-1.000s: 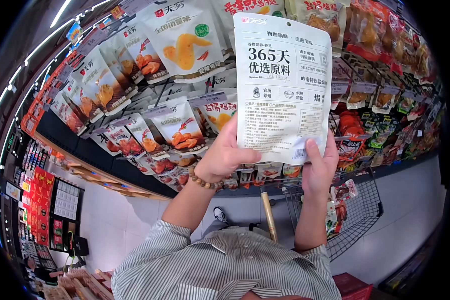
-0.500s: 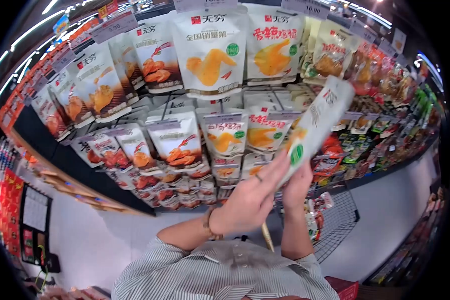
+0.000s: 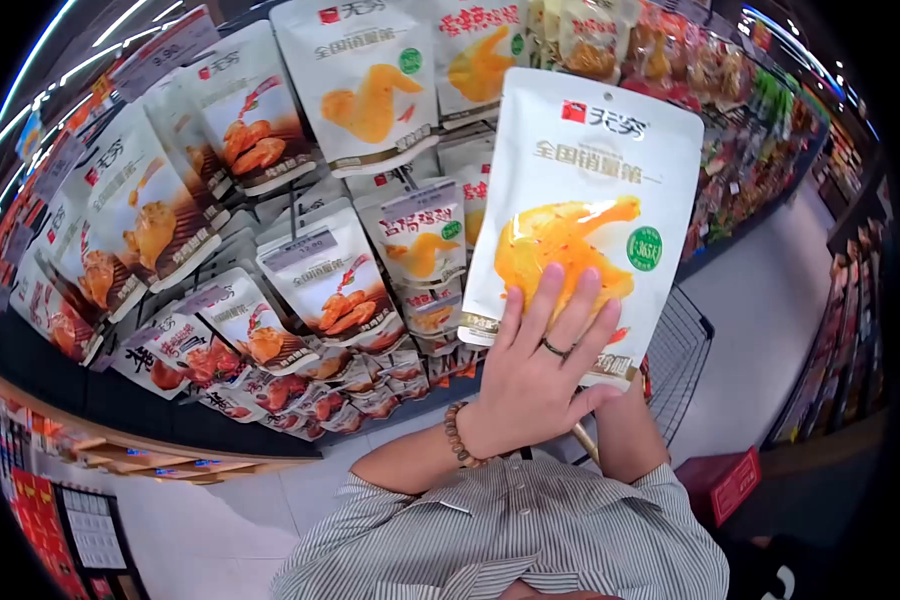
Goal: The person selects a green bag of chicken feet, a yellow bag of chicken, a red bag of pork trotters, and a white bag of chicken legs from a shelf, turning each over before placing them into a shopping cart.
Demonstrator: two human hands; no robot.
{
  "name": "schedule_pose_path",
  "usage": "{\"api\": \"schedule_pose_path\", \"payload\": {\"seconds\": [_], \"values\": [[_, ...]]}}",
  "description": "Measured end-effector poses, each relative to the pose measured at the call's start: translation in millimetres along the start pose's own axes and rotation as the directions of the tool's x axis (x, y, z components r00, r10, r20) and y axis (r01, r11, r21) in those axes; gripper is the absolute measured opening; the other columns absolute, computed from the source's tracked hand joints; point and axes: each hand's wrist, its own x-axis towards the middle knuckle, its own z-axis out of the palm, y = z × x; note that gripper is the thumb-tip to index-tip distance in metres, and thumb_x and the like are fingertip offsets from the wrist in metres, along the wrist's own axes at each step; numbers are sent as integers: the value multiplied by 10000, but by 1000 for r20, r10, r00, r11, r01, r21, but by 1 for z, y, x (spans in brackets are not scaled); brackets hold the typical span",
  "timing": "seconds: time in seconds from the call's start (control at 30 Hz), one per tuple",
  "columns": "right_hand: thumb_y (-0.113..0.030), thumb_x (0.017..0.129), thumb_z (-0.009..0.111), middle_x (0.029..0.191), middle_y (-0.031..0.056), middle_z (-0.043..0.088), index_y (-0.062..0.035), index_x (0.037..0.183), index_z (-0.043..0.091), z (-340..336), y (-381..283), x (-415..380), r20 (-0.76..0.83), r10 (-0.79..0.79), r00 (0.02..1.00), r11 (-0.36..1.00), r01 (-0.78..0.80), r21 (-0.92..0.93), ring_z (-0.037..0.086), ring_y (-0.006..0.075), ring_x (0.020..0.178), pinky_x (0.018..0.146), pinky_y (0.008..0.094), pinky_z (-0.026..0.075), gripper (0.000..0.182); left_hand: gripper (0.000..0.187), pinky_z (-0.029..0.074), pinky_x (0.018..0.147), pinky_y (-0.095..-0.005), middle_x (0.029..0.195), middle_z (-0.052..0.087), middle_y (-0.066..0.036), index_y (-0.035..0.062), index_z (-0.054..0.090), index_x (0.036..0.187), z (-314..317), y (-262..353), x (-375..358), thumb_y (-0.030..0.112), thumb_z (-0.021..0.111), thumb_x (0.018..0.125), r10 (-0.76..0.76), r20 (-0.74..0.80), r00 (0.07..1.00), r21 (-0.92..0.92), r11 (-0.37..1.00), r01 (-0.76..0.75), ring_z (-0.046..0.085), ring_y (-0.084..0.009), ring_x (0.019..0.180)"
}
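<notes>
A white snack pouch (image 3: 580,150) with a picture of an orange chicken leg and a green round mark faces me, tilted slightly. My left hand (image 3: 542,370), with a ring and a beaded bracelet, lies flat on the pouch's lower front, fingers stretched and apart. Beneath the pouch's lower end, my right hand (image 3: 622,408) supports it from behind; its fingers are hidden. Just beyond hang similar pouches, among them a white one with a chicken wing picture (image 3: 365,105).
A shelf rack of hanging pouches (image 3: 335,290) fills the left and middle. Price tags (image 3: 165,50) stick out above. A wire shopping cart (image 3: 692,345) stands below right of the pouch. Another shelf (image 3: 840,330) runs along the right, near a red box (image 3: 735,487).
The pouch has turned from edge-on to face me. My left hand has shifted onto its front with fingers spread. The view has swung, moving the rack leftward.
</notes>
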Motion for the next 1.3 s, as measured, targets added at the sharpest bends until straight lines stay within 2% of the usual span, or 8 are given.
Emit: {"api": "schedule_pose_path", "payload": {"seconds": [0.43,0.63,0.7,0.8,0.93,1.03,1.17,1.3], "values": [[-439,1003,383,1454,165,408,-2,1465,278,-10,10,32,204,62,977,959,-115,259,452,276,1308,1059,415,409,645,830,230,1099,-610,1521,321,-194,94,467,1400,-4,-19,-3,403,777,694,-21,0,1000,183,983,20,227,-463,1415],[-409,1026,317,1463,151,399,-4,1463,275,17,13,32,7,94,996,978,-91,-189,467,269,1297,1063,394,414,598,688,311,1087,-565,1498,370,-173,93,507,1365,-4,-37,-1,230,754,738,-67,-151,986,36,997,73,299,-443,1392],[-311,1029,371,1497,152,347,22,1482,228,41,15,36,-146,173,974,833,-224,-506,396,250,1350,1108,369,330,580,575,348,1078,-530,1438,432,-229,31,539,1319,-3,-51,-5,169,718,791,-26,-405,914,-138,990,-32,379,-462,1341],[-184,923,572,1581,195,118,52,1514,51,58,32,54,214,108,971,470,139,-872,143,285,1461,1173,372,91,823,465,387,1066,-466,1391,473,-243,-44,497,1320,-18,-56,-18,224,567,947,-337,-467,818,-558,829,23,471,-370,1294],[-117,842,640,1539,235,206,79,1490,122,67,39,65,439,-123,890,-232,404,-885,229,346,1421,1153,433,177,852,625,392,1077,-448,1431,416,-155,-7,218,1465,-38,-57,-20,410,369,1024,-702,-237,671,-956,44,-292,449,-302,1303],[-67,844,629,1520,246,230,63,1499,77,66,54,66,326,-190,926,215,363,-907,293,331,1394,1131,434,244,866,643,373,1089,-464,1459,381,-160,1,220,1468,-46,-59,-30,451,329,1023,-706,-189,682,-932,-90,-352,422,-305,1325],[63,854,560,1424,261,379,39,1501,-36,75,74,63,274,-205,940,503,341,-794,454,292,1291,1057,392,380,880,637,333,1109,-483,1488,350,-148,39,212,1485,-50,-63,-44,471,294,1024,-694,-174,699,-930,-118,-349,381,-323,1354],[98,859,536,1306,261,509,31,1501,-52,81,84,62,298,-226,927,450,371,-813,573,268,1169,980,360,459,874,625,298,1124,-500,1512,327,-128,67,204,1500,-57,-69,-63,470,281,1028,-664,-138,735,-931,-165,-324,359,-329,1367]]}}
